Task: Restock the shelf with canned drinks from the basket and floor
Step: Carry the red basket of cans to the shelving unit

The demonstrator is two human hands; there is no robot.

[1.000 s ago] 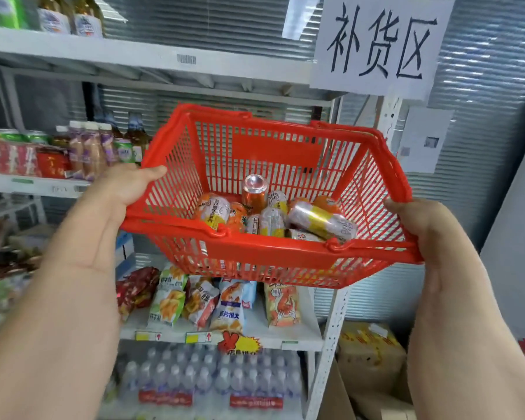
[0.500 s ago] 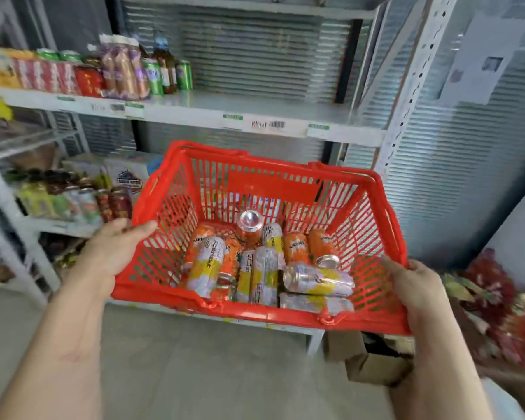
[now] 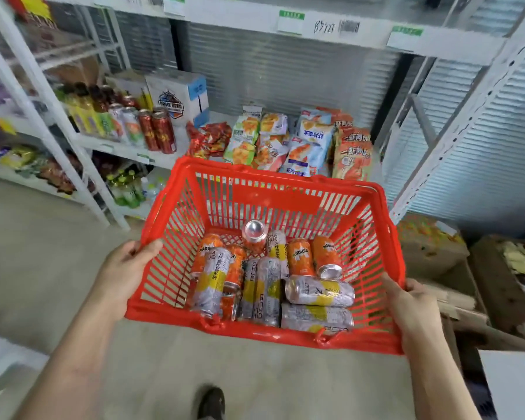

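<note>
Holding one red basket (image 3: 288,204) by its side rims: my left hand (image 3: 125,274) curled over the left rim, thumb on top; my right hand (image 3: 412,307) gripping the near right corner. Contents: cans (image 3: 267,277), orange and silver-yellow, most lying flat on the bottom, one upright at the far side. Beyond it, far: shelf (image 3: 125,147) with snack bags (image 3: 288,144); to the left, red cans (image 3: 161,131) and bottles (image 3: 85,110). Right: cardboard boxes (image 3: 428,253) on the floor.

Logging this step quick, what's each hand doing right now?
Left hand: grips the red basket by its left rim.
Right hand: grips the basket's right rim.
</note>
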